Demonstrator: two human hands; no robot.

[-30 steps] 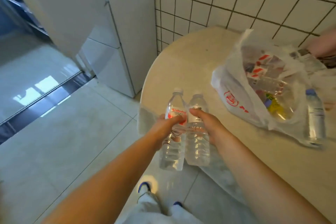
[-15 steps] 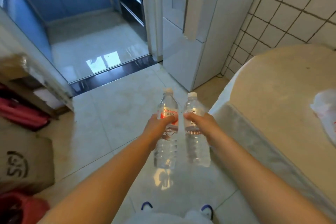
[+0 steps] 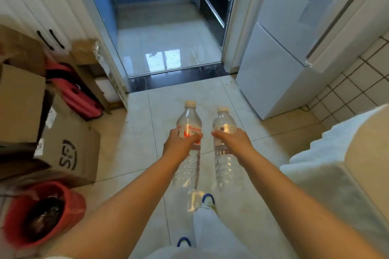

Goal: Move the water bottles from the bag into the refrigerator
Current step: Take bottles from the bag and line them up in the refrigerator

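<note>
I hold two clear water bottles upright in front of me above the tiled floor. My left hand point(image 3: 180, 142) grips the red-labelled bottle point(image 3: 188, 120) at its middle. My right hand point(image 3: 233, 140) grips the white-labelled bottle point(image 3: 224, 122) the same way. A small gap separates the two bottles. The white refrigerator point(image 3: 280, 65) stands ahead on the right, its doors shut. The bag is out of view.
The table edge point(image 3: 336, 153) juts in at the right. Cardboard boxes point(image 3: 67, 149), a red bucket point(image 3: 40, 212) and pink items point(image 3: 77, 94) line the left side. A doorway point(image 3: 168, 38) with a dark threshold lies straight ahead. My feet show below on the floor.
I have turned left away from the table, so the bag has left the view and the doorway and boxes have come in. The two bottles have drifted slightly apart.
</note>
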